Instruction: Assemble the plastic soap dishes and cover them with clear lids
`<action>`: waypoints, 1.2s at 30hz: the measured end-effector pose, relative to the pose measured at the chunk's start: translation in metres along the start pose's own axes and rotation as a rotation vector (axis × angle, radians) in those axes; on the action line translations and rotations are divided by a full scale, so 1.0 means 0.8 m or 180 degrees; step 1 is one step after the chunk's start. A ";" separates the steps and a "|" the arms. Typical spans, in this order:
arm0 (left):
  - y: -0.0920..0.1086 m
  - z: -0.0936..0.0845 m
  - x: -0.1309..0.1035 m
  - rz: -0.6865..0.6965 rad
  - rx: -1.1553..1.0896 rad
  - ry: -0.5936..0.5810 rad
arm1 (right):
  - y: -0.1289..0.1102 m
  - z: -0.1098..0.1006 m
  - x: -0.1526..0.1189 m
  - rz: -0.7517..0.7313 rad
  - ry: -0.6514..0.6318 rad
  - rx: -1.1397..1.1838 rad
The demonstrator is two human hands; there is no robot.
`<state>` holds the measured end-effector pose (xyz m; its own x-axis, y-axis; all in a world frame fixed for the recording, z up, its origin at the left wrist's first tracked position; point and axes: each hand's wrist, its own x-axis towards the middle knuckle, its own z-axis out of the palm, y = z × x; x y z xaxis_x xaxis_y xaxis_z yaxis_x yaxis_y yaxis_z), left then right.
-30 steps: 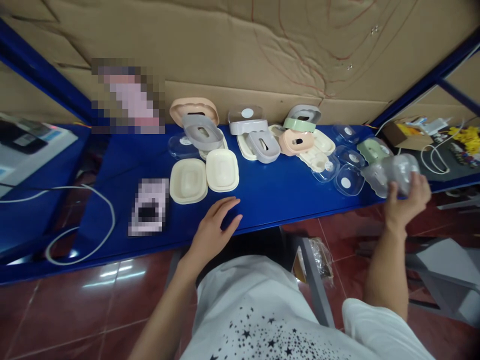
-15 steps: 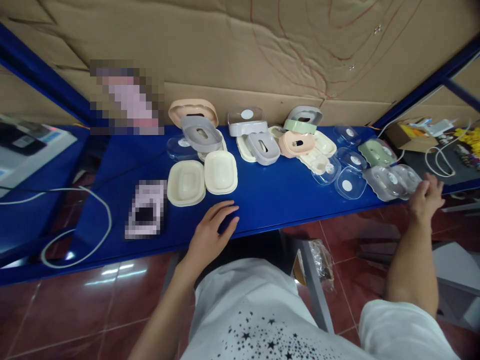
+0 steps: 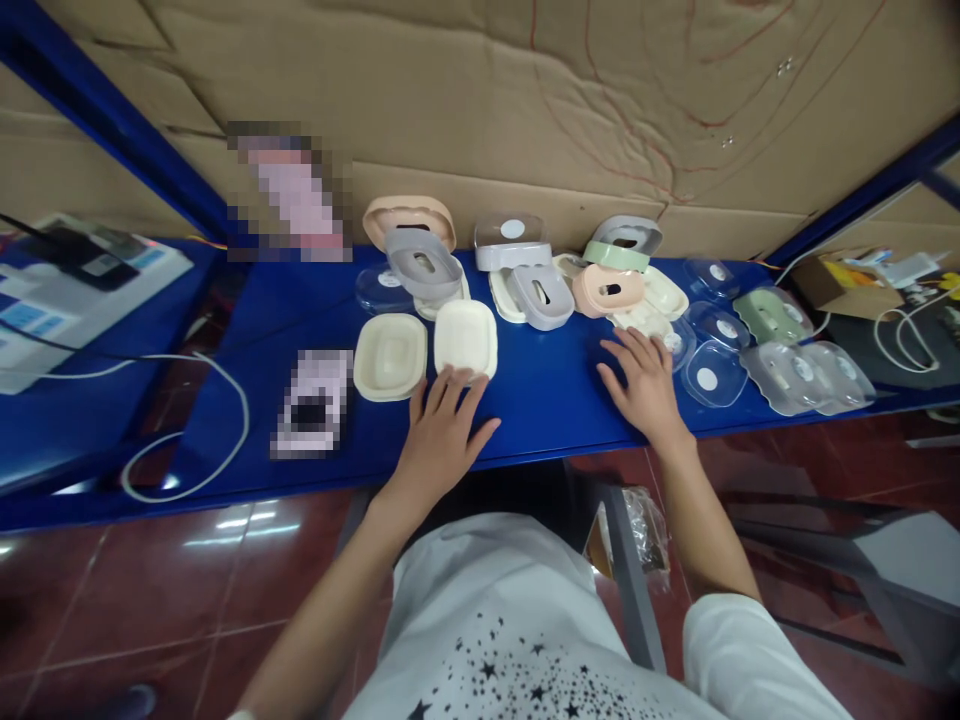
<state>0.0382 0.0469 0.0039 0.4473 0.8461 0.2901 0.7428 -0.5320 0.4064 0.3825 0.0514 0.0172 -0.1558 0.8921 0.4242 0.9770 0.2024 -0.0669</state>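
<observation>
Both hands flat — left hand (image 3: 442,432) touching cream tray (image 3: 466,339)

Blue table (image 3: 540,400): cream trays (image 3: 390,357) front-left, grey/peach/green bases along back edge, clear lids (image 3: 806,375) right end, white cable (image 3: 187,420) left.

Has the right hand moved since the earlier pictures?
Yes. The right hand has left the stack of clear lids at the right end of the blue shelf and gone left; it now lies open beside a cream tray.

Workshop: blue workbench (image 3: 540,400) lined with cardboard (image 3: 480,100).
</observation>
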 end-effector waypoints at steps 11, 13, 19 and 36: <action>-0.015 -0.030 -0.033 0.0657 -0.0470 -0.0010 | -0.017 0.000 -0.011 -0.0256 -0.0243 0.0450; -0.023 -0.033 -0.031 0.0503 -0.0444 0.0016 | -0.036 0.011 0.008 -0.0358 -0.0338 0.0541; -0.038 -0.017 -0.029 0.0265 -0.0596 0.0106 | -0.069 0.043 0.094 -0.0220 -0.0590 0.0508; -0.049 -0.011 -0.028 0.0256 -0.0825 0.0261 | -0.133 -0.008 -0.015 -0.1525 -0.0515 0.1228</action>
<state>-0.0052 0.0482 -0.0110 0.4500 0.8009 0.3950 0.5498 -0.5970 0.5842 0.2810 0.0168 0.0250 -0.6123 0.7100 0.3479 0.6754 0.6984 -0.2368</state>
